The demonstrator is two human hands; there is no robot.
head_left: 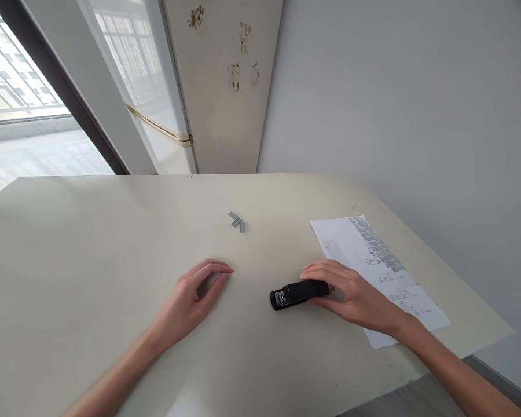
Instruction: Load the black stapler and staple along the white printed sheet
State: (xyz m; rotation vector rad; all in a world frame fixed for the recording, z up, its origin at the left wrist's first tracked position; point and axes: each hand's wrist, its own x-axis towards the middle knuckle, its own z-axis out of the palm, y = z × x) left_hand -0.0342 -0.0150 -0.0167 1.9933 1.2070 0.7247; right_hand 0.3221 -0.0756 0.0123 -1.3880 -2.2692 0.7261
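A black stapler (297,293) lies on its side or flat on the pale table, its labelled end pointing left. My right hand (347,289) has its fingers and thumb around the stapler's right end. My left hand (200,292) rests on the table to the left of it, fingers curved, with a gap between thumb and fingers and nothing held. Several small grey staple strips (237,222) lie in a loose group beyond my hands. Partly under my right hand and wrist is a white printed sheet of paper (342,234).
The pale table (91,278) spreads across the view, its right edge running along a grey wall (395,104). Behind it stands a cabinet or fridge-like panel (226,127) with a gold handle (158,126) and brown stains. A window (19,69) is at the far left.
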